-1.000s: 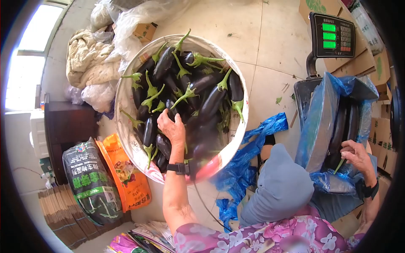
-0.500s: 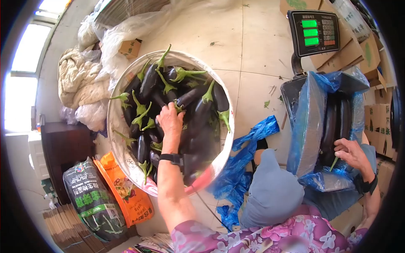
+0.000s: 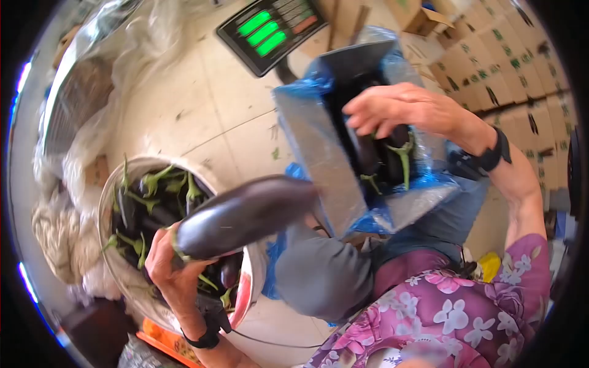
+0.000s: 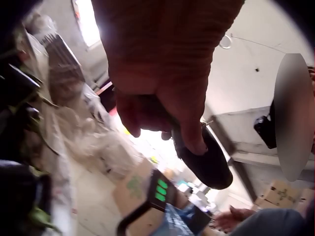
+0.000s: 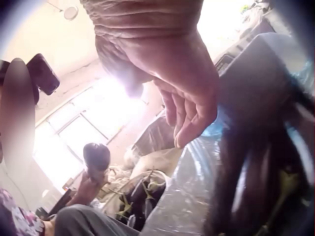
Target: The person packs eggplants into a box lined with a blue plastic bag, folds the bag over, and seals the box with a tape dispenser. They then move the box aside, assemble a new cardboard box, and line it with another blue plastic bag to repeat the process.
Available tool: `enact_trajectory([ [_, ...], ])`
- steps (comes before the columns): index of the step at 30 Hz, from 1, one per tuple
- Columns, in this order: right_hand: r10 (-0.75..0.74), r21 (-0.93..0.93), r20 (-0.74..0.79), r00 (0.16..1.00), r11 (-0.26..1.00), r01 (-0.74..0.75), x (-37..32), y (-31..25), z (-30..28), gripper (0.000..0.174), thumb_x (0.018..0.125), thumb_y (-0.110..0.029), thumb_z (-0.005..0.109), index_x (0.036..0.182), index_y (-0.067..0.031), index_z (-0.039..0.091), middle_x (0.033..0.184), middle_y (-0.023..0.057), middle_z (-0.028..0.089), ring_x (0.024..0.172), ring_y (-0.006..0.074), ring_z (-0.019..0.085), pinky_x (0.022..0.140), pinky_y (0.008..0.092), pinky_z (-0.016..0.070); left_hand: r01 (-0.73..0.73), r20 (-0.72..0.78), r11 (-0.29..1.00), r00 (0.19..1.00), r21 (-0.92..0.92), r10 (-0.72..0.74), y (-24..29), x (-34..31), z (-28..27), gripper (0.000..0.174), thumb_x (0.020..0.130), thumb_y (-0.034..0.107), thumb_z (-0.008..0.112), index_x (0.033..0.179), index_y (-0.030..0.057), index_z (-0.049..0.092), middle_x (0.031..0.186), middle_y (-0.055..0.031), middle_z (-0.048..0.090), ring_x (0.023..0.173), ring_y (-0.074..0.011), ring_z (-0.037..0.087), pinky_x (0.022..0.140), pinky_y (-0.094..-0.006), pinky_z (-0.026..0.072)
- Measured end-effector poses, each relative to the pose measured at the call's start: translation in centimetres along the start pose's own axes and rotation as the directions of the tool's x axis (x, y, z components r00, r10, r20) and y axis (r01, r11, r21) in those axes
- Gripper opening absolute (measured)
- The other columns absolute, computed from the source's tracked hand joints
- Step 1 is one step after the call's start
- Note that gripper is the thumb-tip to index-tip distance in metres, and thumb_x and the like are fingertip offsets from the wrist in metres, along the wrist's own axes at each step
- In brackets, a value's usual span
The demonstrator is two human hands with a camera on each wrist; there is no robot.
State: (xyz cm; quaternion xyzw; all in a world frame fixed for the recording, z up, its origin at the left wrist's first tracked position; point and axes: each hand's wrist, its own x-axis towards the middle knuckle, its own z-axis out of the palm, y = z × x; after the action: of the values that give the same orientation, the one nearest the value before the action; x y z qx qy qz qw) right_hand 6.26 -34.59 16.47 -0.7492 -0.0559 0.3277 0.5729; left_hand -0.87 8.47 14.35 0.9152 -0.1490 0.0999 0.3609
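My left hand (image 3: 169, 267) grips a large dark purple eggplant (image 3: 242, 214) at its stem end, raised over the near side of a round white tub (image 3: 107, 245). The eggplant's blunt end points right, towards a box (image 3: 322, 165) lined with clear and blue plastic. More eggplants with green stems (image 3: 162, 211) fill the tub. My right hand (image 3: 399, 110) hovers above the box with loosely bent fingers and nothing in them. Under it lie several eggplants (image 3: 392, 165), partly covered by the hand. The left wrist view shows the held eggplant (image 4: 206, 164) beyond my thumb.
Behind the box stands a scale display (image 3: 270, 30) with green lit panels. Stacked cardboard boxes (image 3: 509, 67) line the right side. Clear plastic sheeting (image 3: 147, 37) lies at the far left. My knee (image 3: 322, 264) is between tub and box, near crumpled blue plastic (image 3: 273, 270).
The head view has swung right. My left hand has come up out of the tub with an eggplant. My right hand has left the stem end in the box and moved farther over it.
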Motion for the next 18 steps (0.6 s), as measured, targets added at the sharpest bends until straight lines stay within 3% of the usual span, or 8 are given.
enact_trajectory([
  [2, -0.098, 0.156, 0.201, 0.975, 0.985, 0.067, 0.5, -0.7, 1.1, 0.051, 0.101, -0.04, 0.054, 0.137, -0.0044, 0.054, 0.123, 0.0129, 0.064, 0.109, 0.0222, 0.063, 0.091, 0.0305, 0.0501, -0.177, 0.105, 0.977, 0.976, -0.118, 0.189, 3.6, 4.5, 3.5, 0.063, 0.054, 0.023, 0.09, 0.11, 0.0001, 0.071, 0.082, -0.0101, 0.065, 0.071, -0.0214, 0.061, 0.065, -0.0313, 0.0488],
  [3, -0.037, -0.115, 0.186, 0.982, 0.992, 0.059, -0.4, -3.2, 2.3, 0.052, 0.1, -0.04, 0.054, 0.135, -0.0015, 0.054, 0.125, 0.0119, 0.062, 0.112, 0.0202, 0.059, 0.092, 0.0307, 0.048, -0.233, 0.172, 0.963, 0.952, -0.136, 0.255, 5.3, 6.5, 5.1, 0.061, 0.057, 0.025, 0.088, 0.111, 0.0022, 0.072, 0.078, -0.0087, 0.061, 0.069, -0.0234, 0.059, 0.064, -0.0333, 0.0468],
  [7, -0.176, -0.153, 0.185, 0.967, 0.967, 0.205, -3.2, -2.0, 0.8, 0.048, 0.101, -0.036, 0.054, 0.134, -0.0005, 0.054, 0.123, 0.009, 0.058, 0.111, 0.012, 0.054, 0.096, 0.0264, 0.0425, -0.577, 0.16, 0.817, 0.805, -0.01, 0.571, 9.9, 12.3, 12.2, 0.062, 0.065, 0.016, 0.082, 0.124, 0.0097, 0.063, 0.114, -0.0103, 0.058, 0.116, -0.032, 0.051, 0.092, -0.0448, 0.0407],
  [9, 0.104, 0.224, -0.005, 0.995, 0.97, -0.1, -5.2, -0.3, 0.4, 0.046, 0.1, -0.031, 0.055, 0.134, -0.0008, 0.054, 0.122, 0.0066, 0.058, 0.112, 0.0099, 0.054, 0.096, 0.0254, 0.0423, -0.528, 0.08, 0.847, 0.843, -0.065, 0.532, 10.6, 12.7, 14.4, 0.058, 0.07, 0.01, 0.08, 0.125, 0.0082, 0.062, 0.117, -0.0132, 0.059, 0.116, -0.0334, 0.053, 0.093, -0.0447, 0.0424],
  [13, 0.157, 0.516, -0.179, 0.971, 0.856, -0.043, -6.3, 6.2, -1.1, 0.062, 0.097, -0.026, 0.063, 0.146, 0.0, 0.035, 0.128, 0.0079, 0.055, 0.11, 0.0126, 0.058, 0.093, 0.0286, 0.0499, -0.385, 0.144, 0.893, 0.895, -0.232, 0.423, 8.2, 12.1, 16.2, 0.046, 0.077, 0.005, 0.075, 0.121, 0.0048, 0.063, 0.108, -0.0167, 0.063, 0.103, -0.0345, 0.061, 0.086, -0.0426, 0.0475],
  [14, 0.175, 0.544, -0.188, 0.966, 0.838, -0.046, -5.9, 7.7, -1.4, 0.062, 0.099, -0.02, 0.06, 0.149, -0.0012, 0.029, 0.13, 0.008, 0.053, 0.111, 0.0116, 0.057, 0.094, 0.0266, 0.0501, -0.262, 0.284, 0.922, 0.896, -0.284, 0.342, 7.7, 11.6, 16.5, 0.039, 0.081, 0.004, 0.072, 0.119, 0.0033, 0.065, 0.101, -0.0163, 0.065, 0.094, -0.031, 0.065, 0.083, -0.0389, 0.0507],
  [15, 0.173, 0.498, -0.229, 0.958, 0.866, -0.038, -5.3, 8.7, -1.4, 0.063, 0.098, -0.024, 0.062, 0.148, -0.0015, 0.031, 0.13, 0.0085, 0.053, 0.112, 0.0125, 0.056, 0.095, 0.0282, 0.049, -0.131, 0.421, 0.94, 0.868, -0.315, 0.262, 7.5, 11.1, 16.8, 0.033, 0.085, 0.004, 0.069, 0.117, 0.0017, 0.066, 0.094, -0.0159, 0.068, 0.085, -0.0276, 0.07, 0.08, -0.0351, 0.054],
  [18, 0.227, 0.074, -0.321, 0.919, 0.974, -0.215, -3.5, 11.9, -0.8, 0.07, 0.093, -0.038, 0.066, 0.144, -0.0003, 0.035, 0.127, 0.015, 0.056, 0.113, 0.0208, 0.057, 0.098, 0.0353, 0.046, -0.171, 0.498, 0.94, 0.812, -0.296, 0.304, 7.1, 10.0, 17.0, 0.028, 0.086, 0.004, 0.069, 0.114, -0.0006, 0.066, 0.086, -0.0143, 0.068, 0.076, -0.0249, 0.07, 0.073, -0.0333, 0.0548],
])
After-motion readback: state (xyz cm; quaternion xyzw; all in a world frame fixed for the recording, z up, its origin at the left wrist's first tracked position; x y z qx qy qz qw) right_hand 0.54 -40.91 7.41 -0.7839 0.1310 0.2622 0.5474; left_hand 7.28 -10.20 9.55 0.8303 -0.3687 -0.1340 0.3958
